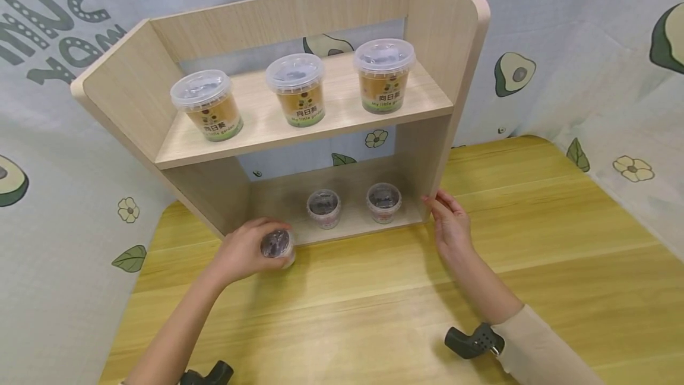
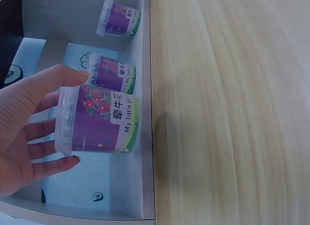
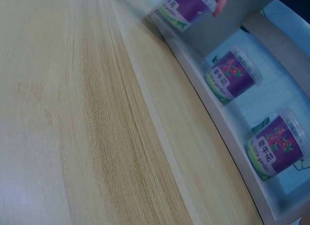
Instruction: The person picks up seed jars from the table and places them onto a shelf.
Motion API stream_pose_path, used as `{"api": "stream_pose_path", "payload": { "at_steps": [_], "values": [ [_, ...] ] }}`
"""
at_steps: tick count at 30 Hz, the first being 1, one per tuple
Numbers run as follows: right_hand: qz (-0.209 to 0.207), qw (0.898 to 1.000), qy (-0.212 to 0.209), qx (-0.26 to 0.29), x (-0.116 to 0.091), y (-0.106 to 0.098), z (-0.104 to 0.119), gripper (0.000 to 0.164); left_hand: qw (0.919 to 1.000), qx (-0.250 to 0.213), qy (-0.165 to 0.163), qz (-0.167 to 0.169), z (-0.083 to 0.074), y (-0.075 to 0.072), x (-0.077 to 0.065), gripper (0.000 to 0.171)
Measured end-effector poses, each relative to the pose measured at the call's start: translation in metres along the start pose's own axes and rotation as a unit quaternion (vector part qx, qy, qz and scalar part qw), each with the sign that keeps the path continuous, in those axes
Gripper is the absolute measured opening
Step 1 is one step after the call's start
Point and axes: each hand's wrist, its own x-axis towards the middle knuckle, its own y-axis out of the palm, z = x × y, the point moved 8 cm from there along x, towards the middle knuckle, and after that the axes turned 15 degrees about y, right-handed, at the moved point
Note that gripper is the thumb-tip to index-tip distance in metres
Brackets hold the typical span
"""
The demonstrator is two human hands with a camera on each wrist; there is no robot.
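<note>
My left hand (image 1: 246,252) grips a lidded plastic cup (image 1: 276,245) by its upper part, at the front left of the lower shelf. In the left wrist view this cup (image 2: 99,122) has a purple label with red flowers and a green base band. Two matching cups stand on the lower shelf (image 1: 350,232): a middle cup (image 1: 323,209) and a right cup (image 1: 383,202). My right hand (image 1: 452,229) holds the lower front edge of the right side panel (image 1: 439,156) of the wooden shelf unit, thumb at the edge and fingers along the outside.
On the upper shelf (image 1: 251,129) stand three lidded cups with orange labels: left (image 1: 211,113), middle (image 1: 300,97) and right (image 1: 386,83). The unit sits on a wood-grain table (image 1: 363,296). Behind it hangs a cloth (image 1: 566,76) printed with avocados and flowers.
</note>
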Motion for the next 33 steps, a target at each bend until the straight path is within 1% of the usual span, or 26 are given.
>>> {"api": "stream_pose_path", "payload": {
  "at_steps": [6,8,13,15,19,25,28,33],
  "values": [
    [0.007,1.0,-0.004,0.001,0.0,0.0,0.0,0.026,1.0,0.0,-0.003,0.001,0.003,-0.002,0.0,0.054],
    [0.011,1.0,-0.009,-0.007,0.0,0.001,0.0,0.027,0.9999,0.005,-0.01,-0.002,0.005,-0.004,0.001,0.053],
    [0.025,0.999,-0.015,-0.014,0.0,0.002,0.0,0.028,0.999,0.016,-0.042,-0.003,0.016,-0.01,0.005,0.052],
    [0.025,1.0,-0.011,-0.004,0.0,0.002,0.0,0.027,0.9984,0.02,-0.052,-0.002,0.02,-0.012,0.007,0.052],
    [0.013,1.0,-0.01,0.002,0.001,0.0,0.0,0.026,0.9978,0.027,-0.06,-0.001,0.026,-0.015,0.01,0.05],
    [0.004,1.0,-0.007,0.006,0.001,0.0,0.0,0.027,0.9976,0.02,-0.067,0.006,0.029,-0.017,0.015,0.052],
    [0.004,1.0,-0.006,0.008,0.001,0.0,-0.001,0.027,0.9967,0.012,-0.08,0.008,0.033,-0.016,0.017,0.053],
    [0.015,1.0,-0.013,0.0,0.0,0.001,0.0,0.028,0.9941,-0.002,-0.108,-0.002,0.042,-0.015,0.019,0.054]
  ]
}}
